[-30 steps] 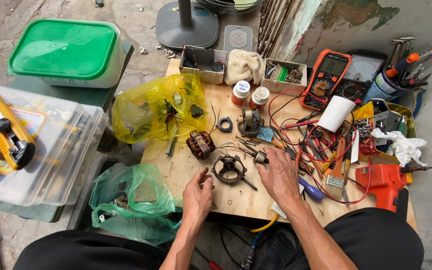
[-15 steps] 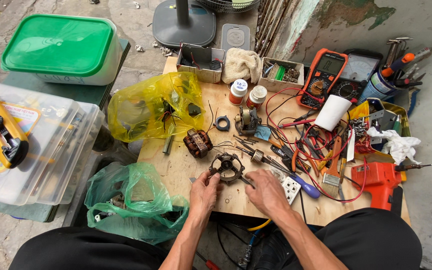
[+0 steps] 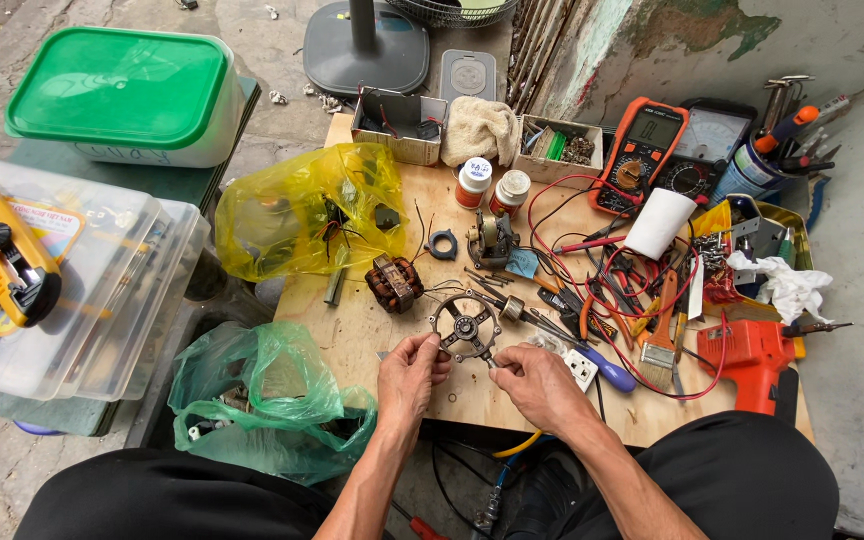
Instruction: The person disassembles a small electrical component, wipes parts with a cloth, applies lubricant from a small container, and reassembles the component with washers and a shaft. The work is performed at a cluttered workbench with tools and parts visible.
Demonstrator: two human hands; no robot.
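Observation:
A dark round metal motor bracket (image 3: pixel 465 326) with spokes and a central hub is held just above the wooden board (image 3: pixel 352 335). My left hand (image 3: pixel 409 374) grips its lower left rim. My right hand (image 3: pixel 535 382) pinches its lower right edge with thumb and forefinger. A copper-wound motor stator (image 3: pixel 393 282) lies on the board just beyond the bracket, to the left. A small motor part with a shaft (image 3: pixel 491 238) stands farther back.
A yellow plastic bag (image 3: pixel 302 212) lies at the board's back left and a green bag (image 3: pixel 257 395) hangs off the left edge. Multimeters (image 3: pixel 642 155), red and black wires, screwdrivers, a brush and an orange drill (image 3: pixel 752 358) crowd the right side. Clear plastic bins (image 3: pixel 82 300) stand to the left.
Both hands have closed in on the round bracket and lifted it off the board; a second ago the right hand lay flat beside it.

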